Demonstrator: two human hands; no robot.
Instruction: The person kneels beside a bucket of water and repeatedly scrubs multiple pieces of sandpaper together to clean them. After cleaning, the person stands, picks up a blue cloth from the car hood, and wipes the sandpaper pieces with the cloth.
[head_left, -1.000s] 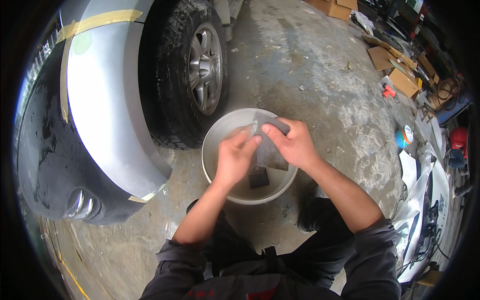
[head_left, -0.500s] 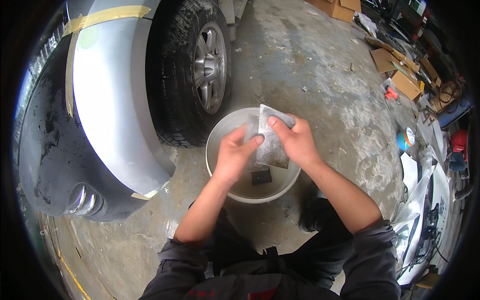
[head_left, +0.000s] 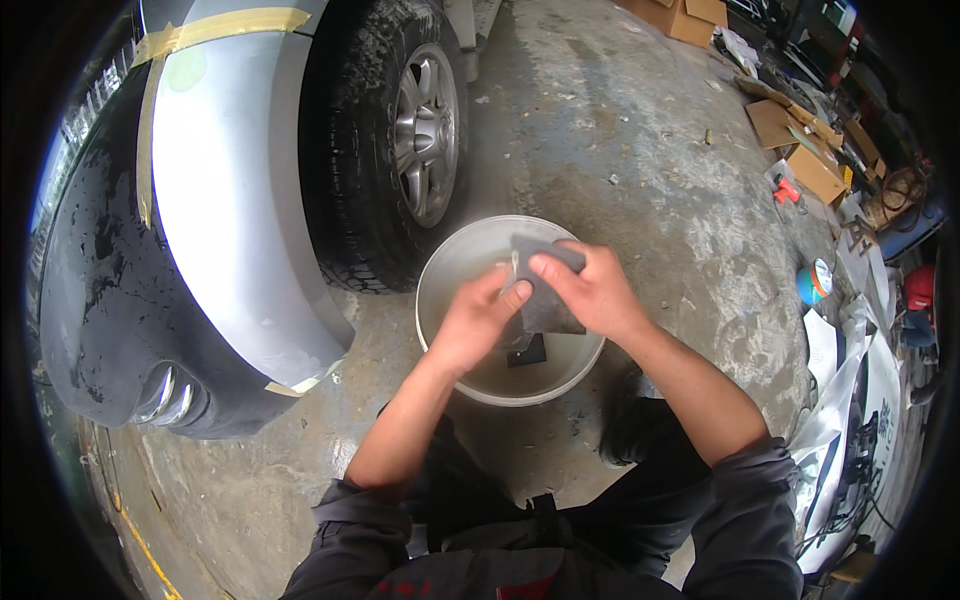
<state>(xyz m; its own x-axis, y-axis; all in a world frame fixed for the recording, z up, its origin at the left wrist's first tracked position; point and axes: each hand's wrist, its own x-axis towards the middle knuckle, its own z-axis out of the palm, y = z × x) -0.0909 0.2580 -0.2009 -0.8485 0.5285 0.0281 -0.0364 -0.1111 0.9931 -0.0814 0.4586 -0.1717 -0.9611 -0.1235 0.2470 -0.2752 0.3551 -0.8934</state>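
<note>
Head view: left hand (head_left: 478, 322) and right hand (head_left: 592, 292) pinch a dark grey sheet (head_left: 545, 300).

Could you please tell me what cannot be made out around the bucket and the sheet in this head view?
- Bucket floor: partly hidden by both hands and murky water.
- Dark block in the bucket: kind unclear, partly under the grey sheet.
- Left hand and right hand: the grip under the sheet is hidden.
- Car bumper: cut off by the left rim.
</note>
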